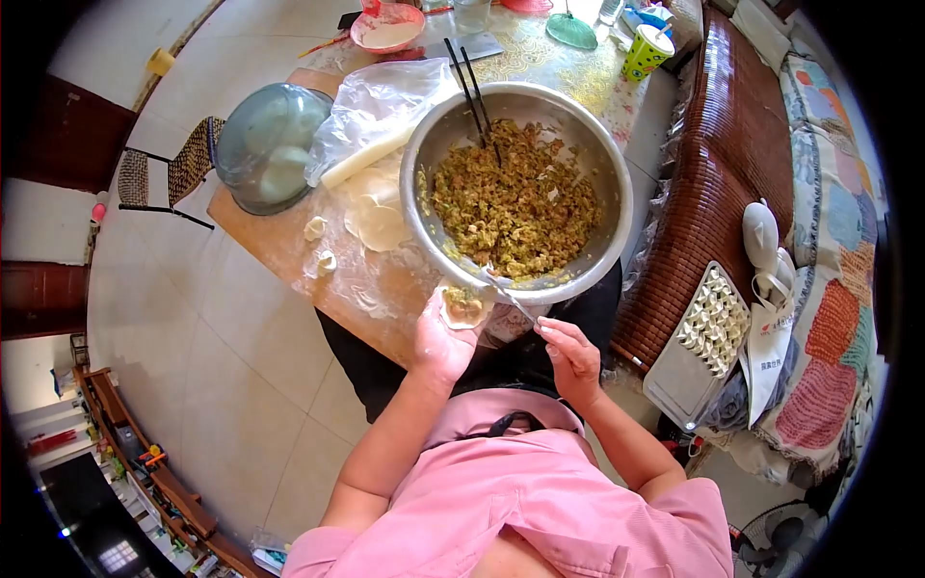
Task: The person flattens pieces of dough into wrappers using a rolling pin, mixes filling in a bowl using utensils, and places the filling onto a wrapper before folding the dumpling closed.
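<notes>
Desk (289, 246) boards, dusted with flour, carry a big steel bowl (516, 188) of chopped filling at the near edge, with black chopsticks (472, 87) leaning in its far side. Left of the bowl lie round wrappers (378, 223). Right, on the woven mat, sits a tray (699, 342) of finished dumplings. Near the bowl, the left hand (443, 337) cups a filled wrapper (463, 307). The right hand (570, 352) has its grip pinched on a thin utensil (515, 303) reaching that wrapper.
</notes>
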Tool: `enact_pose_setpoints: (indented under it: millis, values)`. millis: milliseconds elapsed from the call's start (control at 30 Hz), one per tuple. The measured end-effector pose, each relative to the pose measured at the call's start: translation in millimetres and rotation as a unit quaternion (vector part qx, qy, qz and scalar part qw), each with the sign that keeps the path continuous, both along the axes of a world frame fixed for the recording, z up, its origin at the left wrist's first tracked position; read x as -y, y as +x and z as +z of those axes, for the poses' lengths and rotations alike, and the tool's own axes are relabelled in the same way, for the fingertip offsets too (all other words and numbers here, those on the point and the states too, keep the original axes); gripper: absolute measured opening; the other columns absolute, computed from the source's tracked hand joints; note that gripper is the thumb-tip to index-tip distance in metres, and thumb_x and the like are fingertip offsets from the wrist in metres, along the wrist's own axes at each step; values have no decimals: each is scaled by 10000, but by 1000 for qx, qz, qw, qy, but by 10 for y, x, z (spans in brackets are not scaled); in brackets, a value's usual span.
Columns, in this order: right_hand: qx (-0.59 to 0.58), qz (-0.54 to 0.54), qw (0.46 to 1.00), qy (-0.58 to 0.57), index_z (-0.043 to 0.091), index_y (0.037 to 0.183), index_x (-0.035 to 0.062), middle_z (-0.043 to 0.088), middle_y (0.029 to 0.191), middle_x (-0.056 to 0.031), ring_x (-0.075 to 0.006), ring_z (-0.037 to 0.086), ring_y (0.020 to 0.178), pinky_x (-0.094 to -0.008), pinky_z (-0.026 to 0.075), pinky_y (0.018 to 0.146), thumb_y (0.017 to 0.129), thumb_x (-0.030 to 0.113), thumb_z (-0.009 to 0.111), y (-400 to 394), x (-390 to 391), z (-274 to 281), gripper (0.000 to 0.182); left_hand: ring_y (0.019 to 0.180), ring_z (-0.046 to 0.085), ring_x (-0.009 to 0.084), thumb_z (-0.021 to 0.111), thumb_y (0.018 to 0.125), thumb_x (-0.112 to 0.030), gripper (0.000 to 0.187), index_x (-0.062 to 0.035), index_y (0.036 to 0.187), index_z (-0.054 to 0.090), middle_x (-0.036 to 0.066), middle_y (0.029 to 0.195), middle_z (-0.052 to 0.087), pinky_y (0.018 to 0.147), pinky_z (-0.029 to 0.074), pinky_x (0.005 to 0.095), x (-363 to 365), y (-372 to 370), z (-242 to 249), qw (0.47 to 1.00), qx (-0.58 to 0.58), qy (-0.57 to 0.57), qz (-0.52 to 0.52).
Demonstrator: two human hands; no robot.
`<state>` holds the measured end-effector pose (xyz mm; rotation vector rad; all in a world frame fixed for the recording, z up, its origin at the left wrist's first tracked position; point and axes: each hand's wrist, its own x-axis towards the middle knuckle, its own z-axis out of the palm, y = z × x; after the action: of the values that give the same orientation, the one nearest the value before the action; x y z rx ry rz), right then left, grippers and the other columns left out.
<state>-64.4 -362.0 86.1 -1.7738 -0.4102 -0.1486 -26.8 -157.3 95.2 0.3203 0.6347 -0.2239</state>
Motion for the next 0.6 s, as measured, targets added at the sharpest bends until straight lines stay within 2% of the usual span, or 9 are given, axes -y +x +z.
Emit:
enact_pose_setpoints:
  millis: [67, 200, 333, 533, 600]
  values:
    - [-18, -27, 999, -12, 635, 1095, 51, 629, 1135, -168, -272, 638, 995, -312, 508, 851, 837, -59, 590, -88, -6, -99, 284, 1111, 550, 260, 369, 993, -283, 346, -58, 1222, 498, 91, 1210, 573, 949, 453, 429, 50, -7, 10, 1000, -19, -2, 16]
    - [-31, 3, 999, 20, 629, 1109, 53, 627, 1143, -169, -274, 633, 1024, -315, 500, 878, 815, -77, 591, -140, -112, -171, 323, 1108, 554, 259, 380, 988, -282, 343, -61, 1223, 498, 92, 1209, 573, 947, 456, 423, 56, -44, -51, 1000, 4, -1, 2]
    - [-9, 41, 999, -18, 637, 1097, 59, 629, 1137, -169, -282, 638, 1005, -325, 519, 849, 782, -89, 603, -105, -153, -136, 350, 1101, 556, 246, 384, 985, -286, 340, -70, 1220, 502, 90, 1207, 574, 930, 463, 415, 49, -36, -35, 1000, -5, 4, 1]
    - [26, 27, 999, -26, 647, 1081, 61, 638, 1119, -164, -285, 647, 966, -331, 535, 805, 789, -68, 611, 52, -118, -47, 321, 1057, 573, 238, 374, 986, -302, 343, -83, 1215, 507, 81, 1187, 583, 896, 475, 407, 21, -42, -46, 1000, -2, 8, -2]
    - [14, 84, 995, -45, 652, 1077, 63, 637, 1114, -172, -286, 648, 956, -336, 539, 795, 792, -67, 615, 22, -99, -27, 315, 1043, 579, 240, 373, 985, -306, 344, -86, 1214, 507, 79, 1182, 585, 887, 479, 409, 8, -34, -39, 1000, -4, 11, -1]
